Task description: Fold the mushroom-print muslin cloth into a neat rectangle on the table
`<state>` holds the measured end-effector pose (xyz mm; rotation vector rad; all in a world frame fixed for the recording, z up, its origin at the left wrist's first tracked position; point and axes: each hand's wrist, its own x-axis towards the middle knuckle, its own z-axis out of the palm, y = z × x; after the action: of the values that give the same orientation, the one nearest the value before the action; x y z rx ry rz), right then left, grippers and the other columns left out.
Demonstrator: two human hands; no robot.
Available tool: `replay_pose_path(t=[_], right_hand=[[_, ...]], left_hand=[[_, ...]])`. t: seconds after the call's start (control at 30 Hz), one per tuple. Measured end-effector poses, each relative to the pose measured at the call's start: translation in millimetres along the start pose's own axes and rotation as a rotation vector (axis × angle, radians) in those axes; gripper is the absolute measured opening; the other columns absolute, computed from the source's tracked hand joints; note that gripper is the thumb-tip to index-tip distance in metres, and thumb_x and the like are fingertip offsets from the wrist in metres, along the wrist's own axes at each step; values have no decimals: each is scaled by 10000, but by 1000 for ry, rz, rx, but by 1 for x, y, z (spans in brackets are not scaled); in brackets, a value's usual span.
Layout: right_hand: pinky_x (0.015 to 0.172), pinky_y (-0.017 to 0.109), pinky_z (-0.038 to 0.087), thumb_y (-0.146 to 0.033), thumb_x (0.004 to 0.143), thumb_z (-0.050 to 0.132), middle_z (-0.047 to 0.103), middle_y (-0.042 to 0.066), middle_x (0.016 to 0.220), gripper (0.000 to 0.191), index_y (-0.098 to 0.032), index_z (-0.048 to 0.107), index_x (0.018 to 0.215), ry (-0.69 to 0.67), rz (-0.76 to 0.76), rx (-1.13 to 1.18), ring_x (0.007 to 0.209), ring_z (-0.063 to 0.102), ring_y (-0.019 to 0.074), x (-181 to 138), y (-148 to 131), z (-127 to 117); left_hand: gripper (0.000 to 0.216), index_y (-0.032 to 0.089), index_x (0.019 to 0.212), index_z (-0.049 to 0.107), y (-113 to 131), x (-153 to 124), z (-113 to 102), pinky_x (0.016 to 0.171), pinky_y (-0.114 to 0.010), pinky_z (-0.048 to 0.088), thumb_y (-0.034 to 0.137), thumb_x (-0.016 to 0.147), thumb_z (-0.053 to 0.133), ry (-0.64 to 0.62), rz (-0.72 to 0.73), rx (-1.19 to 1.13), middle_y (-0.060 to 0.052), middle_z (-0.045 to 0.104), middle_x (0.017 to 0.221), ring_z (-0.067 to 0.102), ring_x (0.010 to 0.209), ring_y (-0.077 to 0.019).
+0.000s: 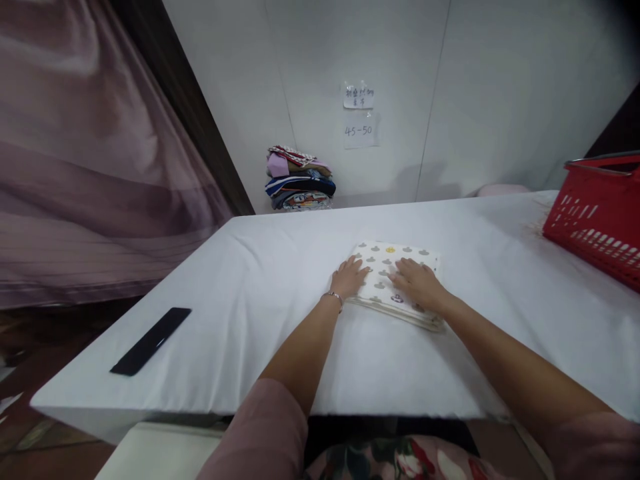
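Observation:
A folded white cloth (383, 263) with grey, yellow and purple printed motifs lies flat on the table, its layers showing along the near edge. My left hand (349, 277) rests on its left side, fingers spread. On the right part of the same cloth lies my right hand (417, 283), fingers stretched out and palm down. Neither hand grips the fabric. A thin bracelet circles my left wrist.
A white-covered table (260, 267) spans the view. At its left lies a flat black strip (151, 340). A red plastic basket (597, 217) stands at the right. Beyond the far edge is a pile of folded cloths (300, 183), below paper signs (360, 117) on the wall.

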<state>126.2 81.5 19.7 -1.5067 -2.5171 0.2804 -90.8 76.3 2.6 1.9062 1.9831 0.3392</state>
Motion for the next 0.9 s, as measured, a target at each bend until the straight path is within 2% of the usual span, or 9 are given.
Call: replay_pose_path(t=[0.2,0.4,0.57,0.9], right_hand=[[1099,501,151,-548,921,239,273,130,1506,617,-149,401,1362,10,17,-126,1385,213,283,4,8,23],[1097,503,165,-551,920,222,292,132,1497,623,-148,406,1359,22,4,-142,1377,234,280,3,9,23],[1088,516,184,-551,915,233,314,131,1488,599,-170,436,1331,63,-10,-140,1368,257,289,3,10,26],[1095,521,191,-586,897,242,323,117,1485,621,-184,460,1316,29,14,-101,1372,252,299,2,9,22]], left_hand=[[581,301,1401,327,1,-2,0,1102,-488,223,580,899,239,8,17,-28,5,138,1552,169,1402,-278],[575,306,1386,361,2,-3,1,1101,-508,209,586,895,254,33,-15,-83,3,170,1546,188,1395,-283],[542,314,1337,430,5,-7,-2,1100,-504,213,563,922,186,63,-7,-119,3,224,1531,218,1388,-265],[538,322,1316,460,2,-8,-1,1116,-463,229,512,949,114,99,-6,-165,9,270,1514,243,1387,-234]])
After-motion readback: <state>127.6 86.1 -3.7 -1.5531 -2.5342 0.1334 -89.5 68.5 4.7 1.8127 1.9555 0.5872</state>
